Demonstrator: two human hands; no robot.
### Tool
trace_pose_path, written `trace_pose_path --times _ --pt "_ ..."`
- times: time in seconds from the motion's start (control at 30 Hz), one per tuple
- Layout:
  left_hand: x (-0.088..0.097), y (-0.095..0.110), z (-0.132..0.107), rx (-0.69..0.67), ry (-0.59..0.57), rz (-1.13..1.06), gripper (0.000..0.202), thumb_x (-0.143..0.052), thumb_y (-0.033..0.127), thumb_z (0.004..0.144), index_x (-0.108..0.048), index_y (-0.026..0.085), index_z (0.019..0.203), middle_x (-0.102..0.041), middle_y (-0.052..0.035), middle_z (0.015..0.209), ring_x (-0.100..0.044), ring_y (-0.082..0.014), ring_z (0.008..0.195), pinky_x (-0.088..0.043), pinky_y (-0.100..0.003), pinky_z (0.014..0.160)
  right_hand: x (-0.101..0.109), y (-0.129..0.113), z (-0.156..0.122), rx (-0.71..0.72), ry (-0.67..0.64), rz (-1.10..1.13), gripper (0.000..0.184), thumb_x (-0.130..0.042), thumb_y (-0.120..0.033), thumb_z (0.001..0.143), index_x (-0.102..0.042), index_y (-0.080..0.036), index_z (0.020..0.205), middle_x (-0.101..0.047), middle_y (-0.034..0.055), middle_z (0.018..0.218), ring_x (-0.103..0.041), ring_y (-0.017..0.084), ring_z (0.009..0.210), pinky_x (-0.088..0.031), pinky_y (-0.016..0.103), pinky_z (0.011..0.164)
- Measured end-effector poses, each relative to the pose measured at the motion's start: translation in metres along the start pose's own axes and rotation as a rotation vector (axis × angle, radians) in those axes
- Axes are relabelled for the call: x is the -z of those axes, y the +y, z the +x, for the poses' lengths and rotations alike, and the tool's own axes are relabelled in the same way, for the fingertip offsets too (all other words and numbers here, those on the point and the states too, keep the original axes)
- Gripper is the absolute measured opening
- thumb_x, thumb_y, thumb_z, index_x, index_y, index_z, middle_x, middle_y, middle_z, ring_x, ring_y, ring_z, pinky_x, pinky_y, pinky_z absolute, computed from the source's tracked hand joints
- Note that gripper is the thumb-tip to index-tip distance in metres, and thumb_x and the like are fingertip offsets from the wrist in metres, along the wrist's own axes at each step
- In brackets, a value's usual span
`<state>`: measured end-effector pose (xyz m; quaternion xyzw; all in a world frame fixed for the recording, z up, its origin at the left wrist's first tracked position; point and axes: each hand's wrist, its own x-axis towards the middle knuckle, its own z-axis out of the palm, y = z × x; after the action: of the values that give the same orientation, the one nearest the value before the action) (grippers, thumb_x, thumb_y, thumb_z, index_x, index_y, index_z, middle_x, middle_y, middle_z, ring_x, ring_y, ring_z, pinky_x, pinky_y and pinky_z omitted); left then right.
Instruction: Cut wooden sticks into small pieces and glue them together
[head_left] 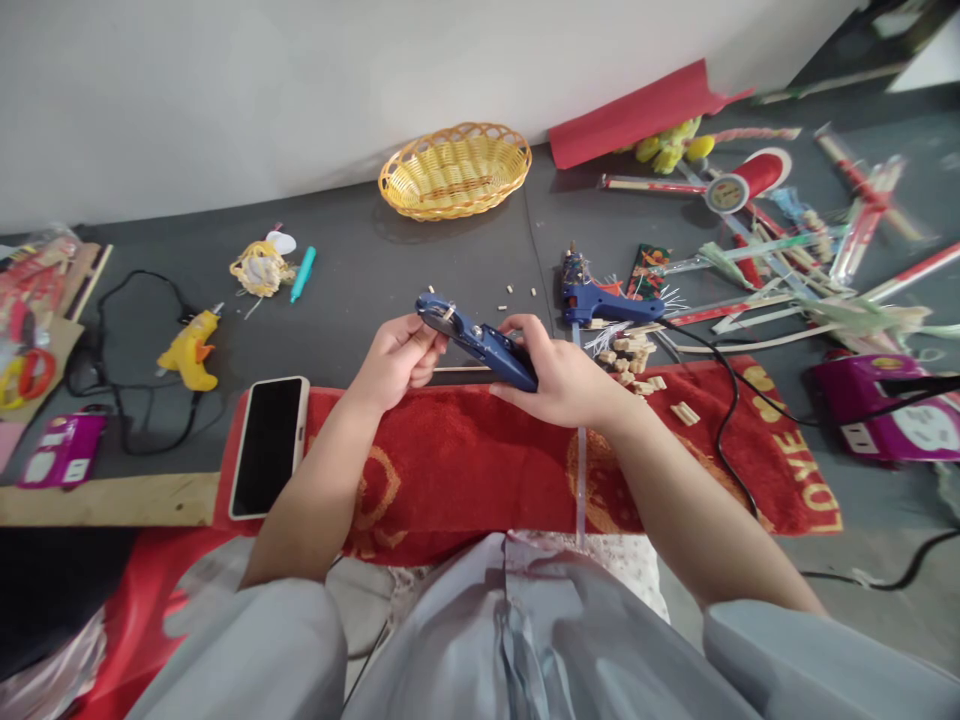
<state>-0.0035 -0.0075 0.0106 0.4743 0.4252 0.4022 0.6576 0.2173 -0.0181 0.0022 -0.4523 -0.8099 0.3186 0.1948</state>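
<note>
My right hand (559,375) is wrapped round the handles of a blue hand cutter (487,345), its head pointing up and to the left. Fingers of my left hand (401,360) are pinched together just beside the cutter's head. A thin pale wooden stick (449,312) shows at the jaws by those fingertips; most of it is hidden. Beyond the cutter, a few short cut wood pieces (502,307) lie on the grey table. More wood pieces (634,352) are heaped to the right of my right hand. Under both hands lies a red towel (465,460).
A blue glue gun (611,303) with its cable lies on the right, near scattered wrapped sticks (795,270) and a red ribbon spool (757,180). At the back stands a wicker basket (455,180). Leftward are a phone (270,447), a yellow glue gun (190,350) and scissors (34,375).
</note>
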Motion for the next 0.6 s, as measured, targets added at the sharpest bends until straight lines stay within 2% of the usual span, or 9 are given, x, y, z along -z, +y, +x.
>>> trace_pose_path --times 0.37,0.6 --pt "0.0024 0.0018 -0.0009 0.051 -0.032 0.058 0.037 -0.065 0.049 0.078 -0.048 0.019 0.066 -0.020 0.0110 0.045 -0.013 -0.0002 0.037 -0.015 -0.013 0.034 0.0014 0.0035 -0.0007 0.070 -0.035 -0.124 0.045 -0.052 -0.044 0.083 -0.048 -0.013 0.115 -0.066 0.0099 0.086 -0.062 0.023 0.070 -0.041 0.031 0.064" --pt "0.0018 0.0034 -0.0013 0.096 -0.039 0.085 0.035 -0.063 0.047 0.079 -0.046 0.019 0.066 -0.020 0.0109 0.046 -0.014 -0.0004 0.037 -0.014 -0.014 0.034 0.0049 0.0013 -0.0022 0.062 -0.068 -0.140 0.044 -0.050 -0.043 0.084 -0.049 -0.012 0.116 -0.066 0.0088 0.083 -0.062 0.021 0.069 -0.040 0.029 0.062"
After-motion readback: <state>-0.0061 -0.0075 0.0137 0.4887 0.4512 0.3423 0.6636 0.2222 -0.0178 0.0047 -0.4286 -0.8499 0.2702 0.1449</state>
